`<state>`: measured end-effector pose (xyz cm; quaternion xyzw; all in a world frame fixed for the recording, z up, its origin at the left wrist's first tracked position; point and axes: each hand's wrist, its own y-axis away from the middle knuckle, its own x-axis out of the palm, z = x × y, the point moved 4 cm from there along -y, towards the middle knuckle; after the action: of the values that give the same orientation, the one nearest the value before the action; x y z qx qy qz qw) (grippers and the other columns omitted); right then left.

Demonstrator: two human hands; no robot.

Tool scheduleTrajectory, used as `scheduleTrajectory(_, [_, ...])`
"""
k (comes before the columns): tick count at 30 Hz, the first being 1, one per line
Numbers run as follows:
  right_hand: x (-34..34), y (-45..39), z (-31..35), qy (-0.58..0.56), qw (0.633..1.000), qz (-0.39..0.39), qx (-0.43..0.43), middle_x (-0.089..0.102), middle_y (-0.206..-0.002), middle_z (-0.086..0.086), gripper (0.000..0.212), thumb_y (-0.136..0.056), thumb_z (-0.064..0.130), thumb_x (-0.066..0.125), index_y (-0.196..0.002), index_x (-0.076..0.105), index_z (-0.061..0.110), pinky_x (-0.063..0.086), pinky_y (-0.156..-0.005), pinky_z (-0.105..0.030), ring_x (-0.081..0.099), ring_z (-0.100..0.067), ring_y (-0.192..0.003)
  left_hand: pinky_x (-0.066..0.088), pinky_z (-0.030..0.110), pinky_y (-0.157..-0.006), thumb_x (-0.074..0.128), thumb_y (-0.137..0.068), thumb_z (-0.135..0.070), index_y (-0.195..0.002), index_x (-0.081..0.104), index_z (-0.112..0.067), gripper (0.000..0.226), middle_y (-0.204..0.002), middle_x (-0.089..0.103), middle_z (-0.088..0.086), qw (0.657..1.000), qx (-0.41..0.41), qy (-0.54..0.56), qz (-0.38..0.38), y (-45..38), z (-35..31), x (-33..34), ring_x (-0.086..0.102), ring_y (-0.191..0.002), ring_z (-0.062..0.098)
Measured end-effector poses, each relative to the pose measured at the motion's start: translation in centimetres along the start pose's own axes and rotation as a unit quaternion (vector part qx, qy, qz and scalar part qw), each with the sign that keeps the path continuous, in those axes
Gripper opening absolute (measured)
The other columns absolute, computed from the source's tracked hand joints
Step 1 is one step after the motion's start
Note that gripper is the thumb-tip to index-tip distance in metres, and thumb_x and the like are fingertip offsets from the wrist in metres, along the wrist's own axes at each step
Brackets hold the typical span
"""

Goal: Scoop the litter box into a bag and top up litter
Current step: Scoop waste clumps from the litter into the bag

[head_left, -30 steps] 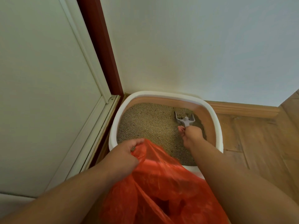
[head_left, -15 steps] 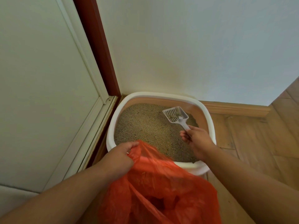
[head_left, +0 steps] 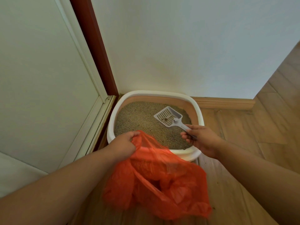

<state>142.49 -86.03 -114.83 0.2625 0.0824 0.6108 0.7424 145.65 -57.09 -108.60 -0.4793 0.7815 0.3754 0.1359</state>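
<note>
Corner view. My right hand (head_left: 201,138) grips the handle of the grey scoop (head_left: 168,116), raised above the litter in the litter box (head_left: 112,120). My left hand (head_left: 123,143) clutches the rim of the orange bag (head_left: 162,179), just before the box.

Both hands (head_left: 123,143) (head_left: 201,138) forward, fingers curled

No readable txt, labels, brands or nos. anywhere in view
</note>
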Motion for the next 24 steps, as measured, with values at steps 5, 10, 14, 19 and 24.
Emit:
scheduleTrajectory(5, [-0.4,0.8,0.2,0.022,1.0,0.0,0.006,0.071,-0.09,-0.014,0.029,-0.105,0.003,0.048,-0.132,0.06,0.004,0.054,-0.071,-0.029,0.067,-0.017,-0.076,0.05,0.021,-0.056,0.054,-0.092,0.002,-0.15,0.048,-0.03,0.066,-0.121,0.061,-0.001,1.0,-0.004,-0.003,0.003,0.2,-0.2,0.2,0.068,-0.082,0.014])
scheduleTrajectory(10, [-0.6,1.3,0.4,0.036,0.999,-0.009,-0.001,0.071,-0.089,-0.014,0.029,-0.106,0.003,0.048,-0.132,0.06,0.004,0.055,-0.067,-0.028,0.066,-0.017,-0.073,0.05,0.023,-0.055,0.053,-0.091,0.004,-0.15,0.047,-0.032,0.07,-0.119,0.06,-0.002,1.0,0.005,0.014,0.005,0.3,-0.7,0.3,0.071,-0.083,0.017])
scheduleTrajectory(14, [-0.9,1.7,0.9,0.042,0.999,-0.01,0.004,0.071,-0.092,-0.014,0.026,-0.106,0.005,0.049,-0.129,0.061,0.005,0.055,-0.068,-0.029,0.066,-0.018,-0.075,0.054,0.027,-0.056,0.053,-0.087,0.008,-0.148,0.048,-0.036,0.076,-0.122,0.063,-0.001,1.0,0.0,0.026,0.004,0.3,-0.7,0.3,0.073,-0.083,0.02])
scheduleTrajectory(19, [-1.7,1.9,1.1,0.055,0.998,-0.014,0.002,0.072,-0.093,-0.012,0.027,-0.106,0.007,0.05,-0.13,0.062,0.007,0.055,-0.066,-0.028,0.067,-0.017,-0.076,0.058,0.03,-0.059,0.052,-0.087,0.01,-0.149,0.047,-0.036,0.077,-0.124,0.062,0.0,1.0,0.0,0.024,0.006,0.4,-1.1,0.5,0.074,-0.085,0.022])
scheduleTrajectory(24, [-2.3,2.1,1.4,0.057,0.998,-0.025,-0.005,0.073,-0.093,-0.01,0.029,-0.106,0.009,0.048,-0.131,0.062,0.012,0.053,-0.064,-0.029,0.066,-0.016,-0.073,0.062,0.036,-0.064,0.051,-0.086,0.01,-0.149,0.047,-0.036,0.079,-0.121,0.061,-0.001,1.0,-0.004,0.017,0.005,0.5,-1.2,0.5,0.074,-0.083,0.023])
